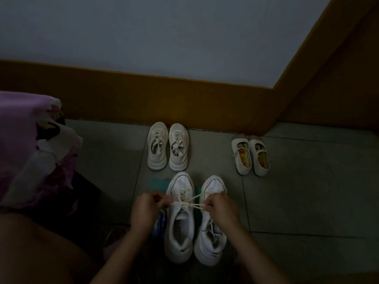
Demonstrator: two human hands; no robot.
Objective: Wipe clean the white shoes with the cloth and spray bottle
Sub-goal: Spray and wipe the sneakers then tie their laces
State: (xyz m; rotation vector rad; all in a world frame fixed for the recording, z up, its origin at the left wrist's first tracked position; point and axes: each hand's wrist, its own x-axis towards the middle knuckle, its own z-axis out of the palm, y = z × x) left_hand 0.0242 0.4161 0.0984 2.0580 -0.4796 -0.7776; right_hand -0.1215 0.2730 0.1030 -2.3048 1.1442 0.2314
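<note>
White laces sit pinched in left grip and right grip; an uneven tug could undo what looks like a bow.

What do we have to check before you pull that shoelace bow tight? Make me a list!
1. Left hand pinches one lace loop: ok.
2. Right hand pinches the other loop: ok.
3. Knot sits in the middle of the sneaker: ok.
4. Partner shoe laced up too: not ok, its laces look loose.
5. Teal cloth close by for wiping: ok, it lies partly under the shoes.
6. Spray bottle ready: cannot tell. The blue-and-white thing by the left hand is too dark to name.
</note>
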